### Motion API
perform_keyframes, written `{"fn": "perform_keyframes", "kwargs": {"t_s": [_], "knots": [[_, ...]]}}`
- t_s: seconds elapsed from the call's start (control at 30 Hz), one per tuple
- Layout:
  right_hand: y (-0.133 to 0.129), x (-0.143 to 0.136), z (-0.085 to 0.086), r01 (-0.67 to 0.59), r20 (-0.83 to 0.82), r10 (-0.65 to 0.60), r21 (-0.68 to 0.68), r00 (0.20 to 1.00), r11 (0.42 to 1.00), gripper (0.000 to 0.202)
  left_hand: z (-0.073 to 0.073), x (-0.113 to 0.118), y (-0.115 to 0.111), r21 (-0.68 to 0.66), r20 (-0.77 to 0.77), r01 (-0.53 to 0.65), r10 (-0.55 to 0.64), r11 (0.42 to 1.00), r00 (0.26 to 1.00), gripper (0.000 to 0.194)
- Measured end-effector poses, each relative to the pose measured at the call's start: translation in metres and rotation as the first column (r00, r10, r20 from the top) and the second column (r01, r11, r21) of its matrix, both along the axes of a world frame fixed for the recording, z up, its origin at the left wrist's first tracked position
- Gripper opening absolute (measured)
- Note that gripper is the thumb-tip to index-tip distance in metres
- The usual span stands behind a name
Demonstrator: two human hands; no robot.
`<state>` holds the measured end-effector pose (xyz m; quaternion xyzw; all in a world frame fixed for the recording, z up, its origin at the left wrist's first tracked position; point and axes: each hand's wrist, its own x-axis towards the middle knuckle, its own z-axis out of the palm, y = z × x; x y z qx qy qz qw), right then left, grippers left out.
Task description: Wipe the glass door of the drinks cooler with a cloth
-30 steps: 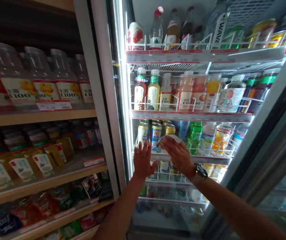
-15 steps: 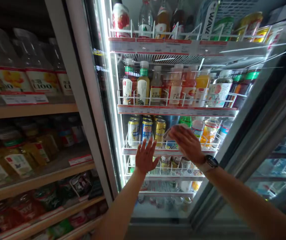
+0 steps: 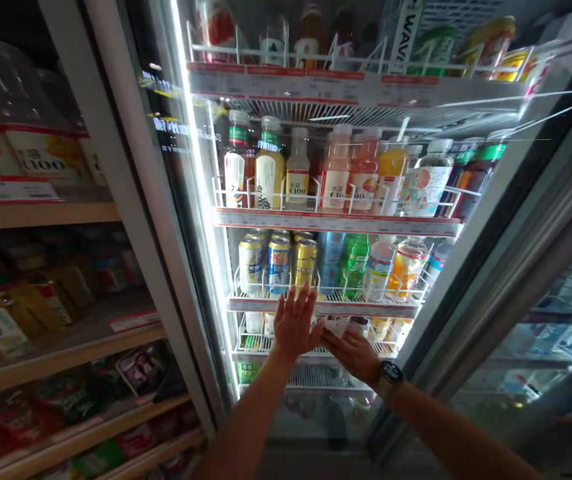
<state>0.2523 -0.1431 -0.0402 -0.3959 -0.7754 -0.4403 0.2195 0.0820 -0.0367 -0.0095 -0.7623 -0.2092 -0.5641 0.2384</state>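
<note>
A glass cooler door (image 3: 276, 417) with light reflections on it stands in front of the lit shelves. My left hand (image 3: 293, 327) is raised with fingers stretched out, seemingly flat against the glass. Just right of it, my right hand (image 3: 353, 352) lies over a thin whitish cloth or tissue (image 3: 336, 327), pressing it toward the glass near my left thumb. A dark watch (image 3: 391, 375) is on my right wrist. Behind the hands are gold and blue cans (image 3: 279, 265) and a green bottle (image 3: 355, 265).
Above the cans is a shelf of juice bottles (image 3: 335, 177). A metal door frame (image 3: 446, 293) borders the glass on the right. At the left, wooden shelves (image 3: 41, 217) hold more bottles and packets.
My right hand with the cloth has moved down and left, close to my left hand. My left hand stays spread, a little lower against the cans. The view has shifted slightly right.
</note>
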Motion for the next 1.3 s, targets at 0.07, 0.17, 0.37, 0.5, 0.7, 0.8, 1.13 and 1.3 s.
{"fn": "perform_keyframes", "kwargs": {"t_s": [0.07,0.17,0.37,0.5,0.7,0.8,1.13,1.3], "knots": [[-0.005,0.007,-0.010,-0.031,0.061,0.033,-0.037,0.998,0.999,0.050,-0.002,0.011,-0.005,0.007,-0.019,-0.009,0.009,1.000,1.000,0.066],[-0.013,0.024,0.018,0.004,0.127,0.008,-0.089,0.992,0.996,0.050,-0.003,0.019,-0.007,0.030,0.002,-0.050,0.050,0.998,0.999,0.064],[-0.017,0.066,0.155,0.235,-0.194,-0.193,0.225,0.962,0.946,0.062,-0.005,0.019,-0.005,0.011,0.014,-0.056,0.056,0.998,0.998,0.063],[-0.014,0.068,0.163,0.168,-0.266,-0.089,0.292,0.960,0.941,0.062,-0.007,0.021,-0.004,0.033,0.027,-0.082,0.081,0.996,0.996,0.063],[-0.026,0.053,0.033,0.111,-0.093,-0.105,0.060,0.990,0.992,0.050,-0.005,0.022,-0.002,0.044,0.044,-0.030,0.028,0.999,0.999,0.066],[-0.034,0.053,-0.005,0.059,0.053,-0.058,-0.013,0.997,0.998,0.044,-0.003,0.019,-0.001,0.046,0.046,-0.005,0.003,0.999,0.999,0.065],[-0.037,0.097,0.147,0.200,-0.033,-0.198,0.177,0.980,0.964,0.049,0.026,0.072,-0.042,0.077,0.111,0.056,-0.064,0.996,0.992,0.069],[-0.036,0.106,0.169,0.199,-0.294,-0.104,0.315,0.950,0.928,0.056,0.047,0.114,-0.056,0.023,0.100,0.036,-0.038,0.999,0.994,0.067]]}}
